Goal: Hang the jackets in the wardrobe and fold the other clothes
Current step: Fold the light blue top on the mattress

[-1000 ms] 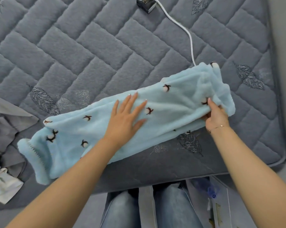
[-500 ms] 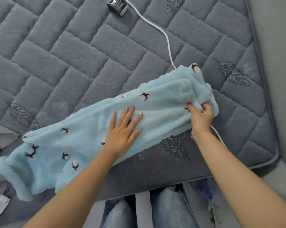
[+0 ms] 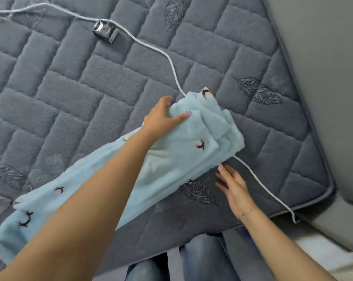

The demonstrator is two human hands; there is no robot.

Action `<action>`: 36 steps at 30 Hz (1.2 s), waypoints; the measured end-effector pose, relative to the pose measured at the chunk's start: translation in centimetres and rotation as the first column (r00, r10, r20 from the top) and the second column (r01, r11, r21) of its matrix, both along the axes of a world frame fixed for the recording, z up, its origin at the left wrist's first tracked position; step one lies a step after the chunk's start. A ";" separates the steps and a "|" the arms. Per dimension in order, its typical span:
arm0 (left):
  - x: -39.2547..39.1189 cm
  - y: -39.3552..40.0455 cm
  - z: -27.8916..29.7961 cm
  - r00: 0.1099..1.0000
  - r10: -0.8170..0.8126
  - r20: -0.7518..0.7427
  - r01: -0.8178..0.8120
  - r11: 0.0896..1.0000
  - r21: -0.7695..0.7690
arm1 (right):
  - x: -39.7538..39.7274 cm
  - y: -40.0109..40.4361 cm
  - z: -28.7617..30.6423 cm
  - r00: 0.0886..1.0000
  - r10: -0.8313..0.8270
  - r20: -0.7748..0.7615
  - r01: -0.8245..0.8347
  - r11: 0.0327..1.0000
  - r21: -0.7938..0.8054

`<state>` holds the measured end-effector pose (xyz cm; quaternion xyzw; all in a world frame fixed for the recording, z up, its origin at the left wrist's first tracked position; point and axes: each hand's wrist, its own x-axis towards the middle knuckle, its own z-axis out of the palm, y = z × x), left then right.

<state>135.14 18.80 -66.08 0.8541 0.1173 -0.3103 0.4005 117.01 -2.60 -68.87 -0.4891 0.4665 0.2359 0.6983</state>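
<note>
A light blue fleece garment with small dark cotton-flower prints lies as a long folded strip across the grey quilted bed, running from the lower left up to the centre right. My left hand grips its far upper edge near the right end, thumb on top and fingers tucked behind the fabric. Just below that end, my right hand hovers with fingers straight and holds nothing, its fingertips near the garment's lower edge.
A white cable with a small dark box on it crosses the bed, passes under the garment and runs off the bed's near right corner. A grey wall or headboard stands at the right. Grey cloth pokes in at the lower left edge.
My left hand moved from pressing flat on the garment's middle to gripping its far edge near the right end. My right hand let go of that end and dropped below it.
</note>
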 end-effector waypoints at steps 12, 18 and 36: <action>2.2 0.8 2.3 0.992 -0.089 -0.088 0.055 0.943 -0.327 | 4.2 4.8 2.4 0.924 -0.174 0.341 0.254 0.945 -0.205; -1.9 8.6 10.3 0.984 -0.162 0.070 0.176 0.864 -0.472 | 0.2 9.5 10.7 0.749 0.186 0.636 0.170 0.874 -0.456; -24.2 47.4 5.3 0.987 0.096 -0.129 -0.136 0.925 -0.356 | -15.7 41.0 5.5 -0.143 0.978 0.150 -0.055 0.144 -0.988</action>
